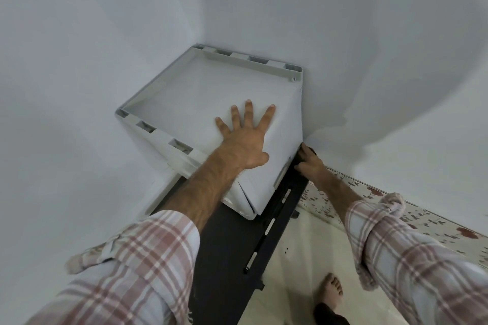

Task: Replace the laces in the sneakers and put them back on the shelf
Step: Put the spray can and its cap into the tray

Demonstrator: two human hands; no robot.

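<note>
Room: corner formed by two plain pale blue-white walls (79, 34). A soft shadow falls across the rt wall. Floor (298, 250) is cream, glossy, w/ a few small dark specks. A floral-pattern strip (396, 208), red blooms on pale ground, runs along the base of the rt wall.

Surface: a white plastic cabinet (200, 92) stands in the corner, touching both walls. Its top is a shallow tray w/ raised rim; rectangular slots are cut into the rim along the back and lt edges. A dark shelf unit (224, 245) stands just beside the cabinet, on the near side, w/ a row of pale tabs along its rt edge.

Left hand (244, 137): flat on cabinet top, fingers straight and spread, palm pressing down; holds nothing.

Right hand (310, 163): at the cabinet's rt side, fingers curled over the top end of the dark shelf unit, gripping it.

Both forearms bare; plaid sleeves (137, 266), pink/white, rolled up. One bare foot (331, 289) on the floor at bottom.

Sneakers and laces: not in view.

Text/brands: no legible writing on any surface.
</note>
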